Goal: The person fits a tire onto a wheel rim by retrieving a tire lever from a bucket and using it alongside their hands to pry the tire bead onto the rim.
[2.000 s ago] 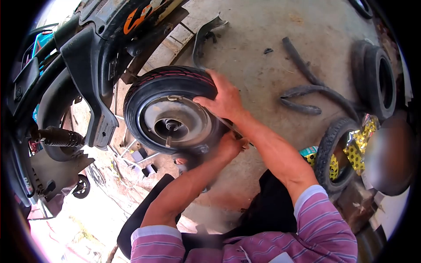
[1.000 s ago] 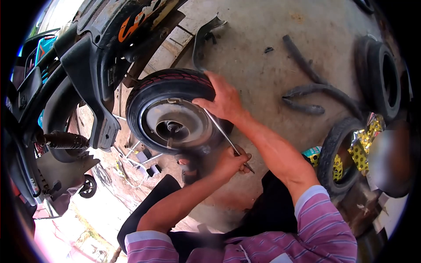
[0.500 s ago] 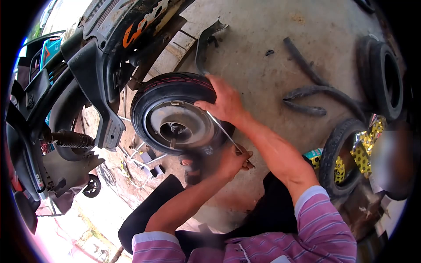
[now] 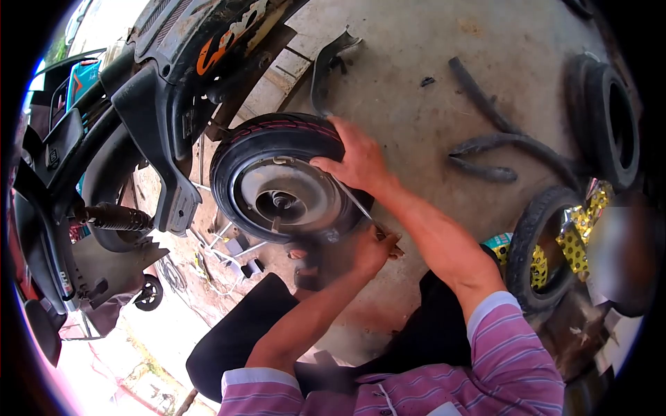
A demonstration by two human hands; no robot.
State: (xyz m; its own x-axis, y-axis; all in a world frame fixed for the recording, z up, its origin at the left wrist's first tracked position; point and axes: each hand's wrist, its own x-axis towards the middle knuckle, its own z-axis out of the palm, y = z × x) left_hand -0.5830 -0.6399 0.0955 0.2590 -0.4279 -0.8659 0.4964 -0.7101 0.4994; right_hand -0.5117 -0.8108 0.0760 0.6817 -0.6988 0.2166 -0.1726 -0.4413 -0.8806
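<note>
A wheel with a black tyre (image 4: 277, 132) and a dull metal rim and hub (image 4: 305, 186) stands tilted between the scooter and my arms. My right hand (image 4: 355, 158) grips the tyre's upper right side, its thumb near the rim and its fingers over the tread. Lower down, my left hand (image 4: 376, 251) is closed round a thin metal lever (image 4: 355, 201). The far end of the lever meets the rim edge just under my right thumb. A short shaft sticks out of the hub's centre.
A black scooter body (image 4: 149, 118) with a shock absorber (image 4: 114, 216) fills the left. A dark rubber tube (image 4: 485, 104) and a curved black part (image 4: 320, 76) lie on the floor. At right are tyres (image 4: 610, 125), another worn tyre (image 4: 517, 256) and yellow dotted packaging (image 4: 572, 253).
My left hand has moved slightly up along with the lever, after lowering earlier to show more of it. My right hand keeps its grip. The scooter and wheel appear shifted slightly right in view.
</note>
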